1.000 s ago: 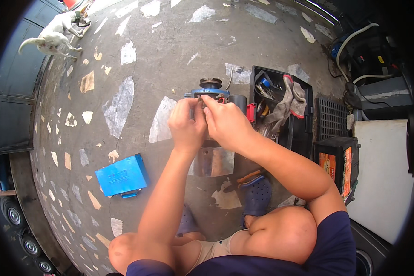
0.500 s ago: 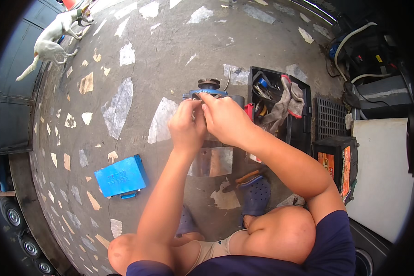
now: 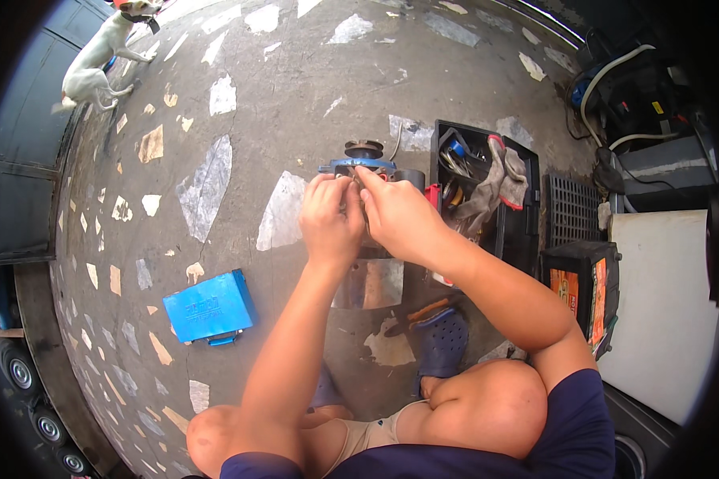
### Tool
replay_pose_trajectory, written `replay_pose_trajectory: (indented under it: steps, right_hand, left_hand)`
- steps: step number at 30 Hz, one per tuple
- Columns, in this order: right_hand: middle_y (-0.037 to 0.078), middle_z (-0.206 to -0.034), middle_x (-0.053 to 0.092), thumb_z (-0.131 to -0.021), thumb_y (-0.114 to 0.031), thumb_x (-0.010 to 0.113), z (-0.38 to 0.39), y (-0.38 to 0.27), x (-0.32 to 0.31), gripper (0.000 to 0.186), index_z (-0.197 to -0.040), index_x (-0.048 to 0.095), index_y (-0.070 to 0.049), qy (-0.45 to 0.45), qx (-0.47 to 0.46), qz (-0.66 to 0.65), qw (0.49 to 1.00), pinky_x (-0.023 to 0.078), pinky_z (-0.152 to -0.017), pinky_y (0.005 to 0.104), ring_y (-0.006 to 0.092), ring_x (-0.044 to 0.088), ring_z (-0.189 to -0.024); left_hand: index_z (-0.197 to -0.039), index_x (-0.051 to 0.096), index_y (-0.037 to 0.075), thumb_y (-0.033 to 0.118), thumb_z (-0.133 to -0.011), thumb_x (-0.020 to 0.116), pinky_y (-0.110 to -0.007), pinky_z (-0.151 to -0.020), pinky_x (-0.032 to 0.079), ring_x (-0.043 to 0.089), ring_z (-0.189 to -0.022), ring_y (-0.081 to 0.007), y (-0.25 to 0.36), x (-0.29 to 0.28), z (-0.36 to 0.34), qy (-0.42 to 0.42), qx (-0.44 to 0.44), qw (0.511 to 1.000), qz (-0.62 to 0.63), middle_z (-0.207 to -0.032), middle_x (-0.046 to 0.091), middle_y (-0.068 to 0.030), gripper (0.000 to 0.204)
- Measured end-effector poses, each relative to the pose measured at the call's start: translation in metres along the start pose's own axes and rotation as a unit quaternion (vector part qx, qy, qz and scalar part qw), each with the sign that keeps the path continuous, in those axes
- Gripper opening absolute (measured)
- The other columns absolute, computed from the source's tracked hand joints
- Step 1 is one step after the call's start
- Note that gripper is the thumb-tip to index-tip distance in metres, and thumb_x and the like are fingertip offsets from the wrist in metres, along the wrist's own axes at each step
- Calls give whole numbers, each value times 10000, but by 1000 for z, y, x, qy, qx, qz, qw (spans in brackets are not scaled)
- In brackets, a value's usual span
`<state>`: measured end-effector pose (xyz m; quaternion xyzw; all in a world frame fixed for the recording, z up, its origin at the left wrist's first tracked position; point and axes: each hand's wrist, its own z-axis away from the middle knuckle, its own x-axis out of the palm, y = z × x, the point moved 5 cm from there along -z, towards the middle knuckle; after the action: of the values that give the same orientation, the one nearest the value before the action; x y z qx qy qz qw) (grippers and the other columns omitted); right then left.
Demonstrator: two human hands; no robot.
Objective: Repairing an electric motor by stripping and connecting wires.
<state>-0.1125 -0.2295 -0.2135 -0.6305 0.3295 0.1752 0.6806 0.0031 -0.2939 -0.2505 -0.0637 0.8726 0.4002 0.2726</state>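
A blue and dark metal machine part with a grooved pulley [image 3: 363,150] on its far end stands on the floor ahead of me. My left hand [image 3: 330,217] is at its near side, fingers curled inward and closed. Beside it, my right hand [image 3: 398,214] has its index finger laid along the part and its thumb bent toward the left fingertips. Both hands meet at the part's near face. Whatever small thing is pinched between the fingers is hidden by them. Below my wrists, a shiny metal sheet [image 3: 383,281] lies on the floor.
To the right stands an open black toolbox [image 3: 499,223] with tools and grey gloves [image 3: 499,180]. A car battery [image 3: 583,287] and black grate [image 3: 573,209] are beyond it. A blue metal case [image 3: 209,307] lies left. A white dog [image 3: 96,76] sits far left.
My hands have shifted slightly right and toward me, still together at the part. My right foot has moved a little. The dog has gone from standing to sitting, head raised.
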Motion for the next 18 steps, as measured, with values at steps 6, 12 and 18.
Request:
replay_pose_trajectory:
  steps: [6,12,18]
  right_hand:
    - [339,-871,702,-1027,-68,504,2,6,-1,410,-1386,553,122,-5,7,33,999,569,-744,539,484,718,-819]
    - [345,-855,704,-1032,-94,506,-2,1,-5,409,-1352,566,153,-61,13,68,996,582,-762,526,479,728,-816]
    - [358,-875,702,-1042,-110,504,-3,-3,-9,405,-1351,574,141,-69,18,41,997,586,-790,527,494,722,-848]
  left_hand:
    - [-973,698,-20,-6,-905,736,-445,-837,555,697,-940,-382,2,1,-3,11,42,999,-11,-919,724,-158,79]
    - [-990,704,-20,-38,-897,737,-449,-835,561,699,-949,-378,2,0,-3,1,55,998,-18,-923,728,-153,101]
    - [-998,709,-13,-25,-896,747,-443,-851,572,713,-979,-386,2,0,-3,-2,54,998,-21,-933,733,-156,110]
